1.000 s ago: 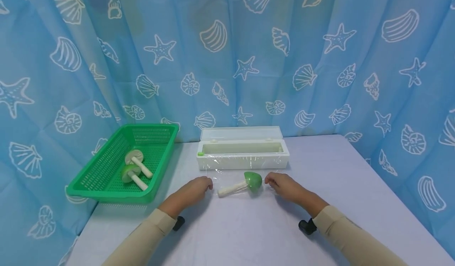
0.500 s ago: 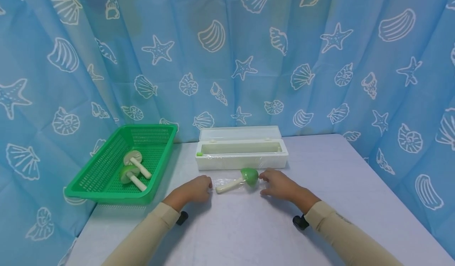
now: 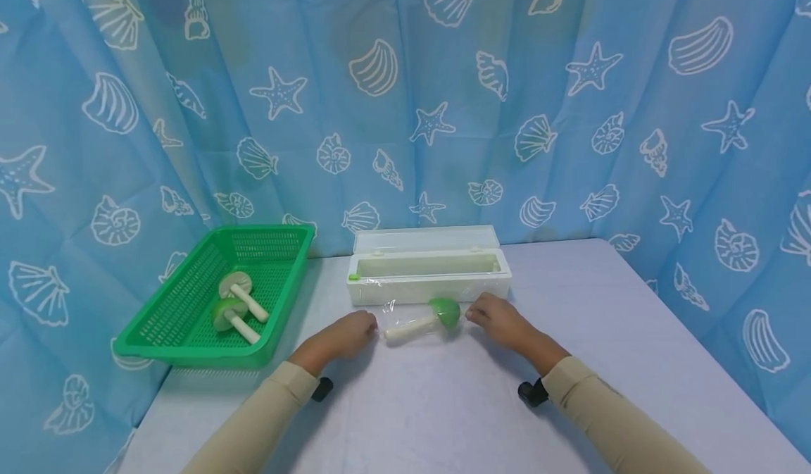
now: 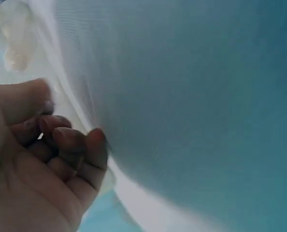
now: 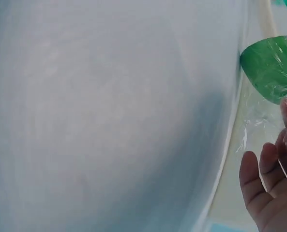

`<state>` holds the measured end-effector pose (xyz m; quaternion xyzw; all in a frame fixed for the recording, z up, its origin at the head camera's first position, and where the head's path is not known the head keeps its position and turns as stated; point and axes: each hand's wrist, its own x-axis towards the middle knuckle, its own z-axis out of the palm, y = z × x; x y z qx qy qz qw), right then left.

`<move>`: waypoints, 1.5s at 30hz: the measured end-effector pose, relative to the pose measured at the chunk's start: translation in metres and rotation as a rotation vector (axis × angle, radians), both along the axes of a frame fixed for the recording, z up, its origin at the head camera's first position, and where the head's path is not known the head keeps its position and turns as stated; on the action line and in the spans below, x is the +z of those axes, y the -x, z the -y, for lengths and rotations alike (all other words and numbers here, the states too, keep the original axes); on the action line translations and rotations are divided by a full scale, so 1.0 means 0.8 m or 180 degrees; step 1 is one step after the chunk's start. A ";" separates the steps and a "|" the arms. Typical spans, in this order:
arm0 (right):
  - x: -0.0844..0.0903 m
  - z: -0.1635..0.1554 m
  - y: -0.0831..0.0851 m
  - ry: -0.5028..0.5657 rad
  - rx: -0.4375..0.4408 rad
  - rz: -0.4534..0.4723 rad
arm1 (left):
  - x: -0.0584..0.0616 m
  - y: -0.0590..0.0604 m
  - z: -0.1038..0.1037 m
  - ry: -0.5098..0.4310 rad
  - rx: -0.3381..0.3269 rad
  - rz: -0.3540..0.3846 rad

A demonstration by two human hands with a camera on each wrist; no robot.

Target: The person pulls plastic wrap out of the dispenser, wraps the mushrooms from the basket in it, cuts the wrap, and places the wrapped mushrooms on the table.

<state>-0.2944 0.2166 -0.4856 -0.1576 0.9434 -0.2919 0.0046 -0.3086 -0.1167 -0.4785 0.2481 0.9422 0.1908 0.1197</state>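
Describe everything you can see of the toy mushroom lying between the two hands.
The mushroom is a toy with a glossy green cap and a pale cream stem, plastic by its look. It lies on its side on the table, cap to the right, in front of the white box. Clear film covers it; the right hand pinches that film beside the cap.

A staged recording booth is suggested rather than a lived-in room; the table (image 3: 633,333) is covered in plain pale cloth and is closed in at the back and both sides by a blue curtain (image 3: 443,94) printed with shells and starfish; only props are laid out: a green basket (image 3: 190,319) with toy mushrooms (image 3: 237,303), and a white wrap box (image 3: 428,271); no walls or furniture are seen.
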 end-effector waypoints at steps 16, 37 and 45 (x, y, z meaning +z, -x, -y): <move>-0.017 0.008 0.013 0.1391 -0.1407 0.0109 | 0.002 0.010 -0.010 -0.1735 0.1199 0.0413; -0.016 0.009 0.014 0.1291 -0.1597 0.0266 | 0.001 0.005 -0.015 -0.1349 0.1387 0.0084; -0.016 0.016 0.014 0.1163 -0.1434 -0.0127 | 0.000 0.014 -0.019 -0.2092 0.1880 0.0323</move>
